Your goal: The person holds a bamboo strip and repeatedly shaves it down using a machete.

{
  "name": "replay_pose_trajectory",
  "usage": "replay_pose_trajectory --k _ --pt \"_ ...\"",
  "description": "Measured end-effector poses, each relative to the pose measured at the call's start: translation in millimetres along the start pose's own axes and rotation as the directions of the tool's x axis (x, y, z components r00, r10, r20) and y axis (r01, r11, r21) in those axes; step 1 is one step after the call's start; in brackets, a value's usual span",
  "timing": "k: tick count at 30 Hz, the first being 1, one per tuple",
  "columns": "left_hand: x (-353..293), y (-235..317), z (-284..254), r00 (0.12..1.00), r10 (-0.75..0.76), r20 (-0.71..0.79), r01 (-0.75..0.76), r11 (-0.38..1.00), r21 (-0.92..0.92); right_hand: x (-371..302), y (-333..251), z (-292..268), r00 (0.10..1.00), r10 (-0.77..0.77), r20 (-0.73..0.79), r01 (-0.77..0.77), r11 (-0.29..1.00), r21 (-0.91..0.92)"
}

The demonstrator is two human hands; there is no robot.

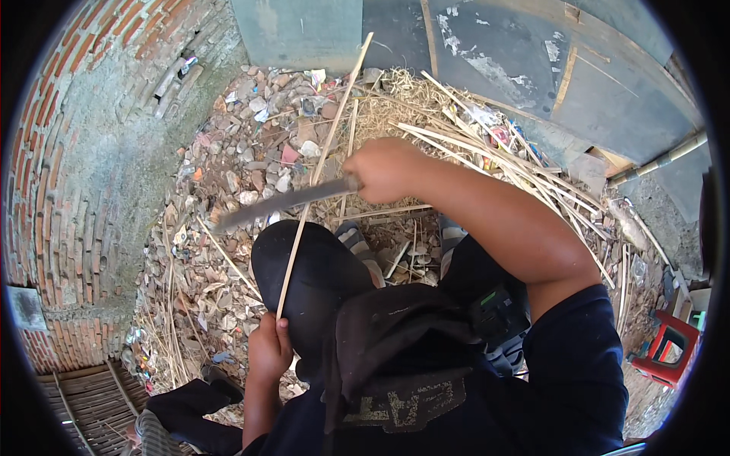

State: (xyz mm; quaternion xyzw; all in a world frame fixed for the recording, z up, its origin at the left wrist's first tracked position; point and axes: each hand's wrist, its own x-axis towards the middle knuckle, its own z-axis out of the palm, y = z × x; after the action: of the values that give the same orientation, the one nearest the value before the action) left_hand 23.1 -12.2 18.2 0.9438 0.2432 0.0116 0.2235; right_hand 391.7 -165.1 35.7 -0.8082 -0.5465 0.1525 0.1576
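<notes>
My left hand (270,346) is closed round the lower end of a long, pale bamboo strip (329,144). The strip slants up and away past my bent, dark-clothed knee (304,254), its far end near the grey panels. In my right hand (388,169) is the handle of a machete (277,205); its long, dull blade points left. The blade crosses over the strip above my knee. Whether its edge touches the strip I cannot tell.
Stones and scraps cover the ground (220,167). Cut bamboo strips (525,171) and curly shavings (407,95) lie ahead and to the right. A brick wall (99,159) stands left, grey panels (494,57) ahead, a red stool (665,346) right. Another person's dark-clothed leg (186,414) shows lower left.
</notes>
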Motion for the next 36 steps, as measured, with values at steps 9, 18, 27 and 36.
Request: replay_pose_trajectory --k 9,18,27,36 --pt "9 4 -4 0.999 0.029 0.024 -0.029 1.000 -0.004 4 71 -4 0.954 0.293 -0.057 -0.279 0.944 0.178" --pt "7 0 5 0.999 0.051 -0.019 -0.052 0.998 -0.040 -2 48 -6 0.989 0.141 -0.050 -0.139 0.990 0.035" --pt "5 -6 -1 0.999 0.016 0.046 -0.013 0.997 -0.078 -6 56 -20 0.965 0.258 -0.055 -0.249 0.959 0.132" --pt "7 -4 0 0.999 0.049 0.009 -0.048 0.995 -0.083 -4 102 -31 0.879 0.447 -0.167 -0.402 0.882 0.247"
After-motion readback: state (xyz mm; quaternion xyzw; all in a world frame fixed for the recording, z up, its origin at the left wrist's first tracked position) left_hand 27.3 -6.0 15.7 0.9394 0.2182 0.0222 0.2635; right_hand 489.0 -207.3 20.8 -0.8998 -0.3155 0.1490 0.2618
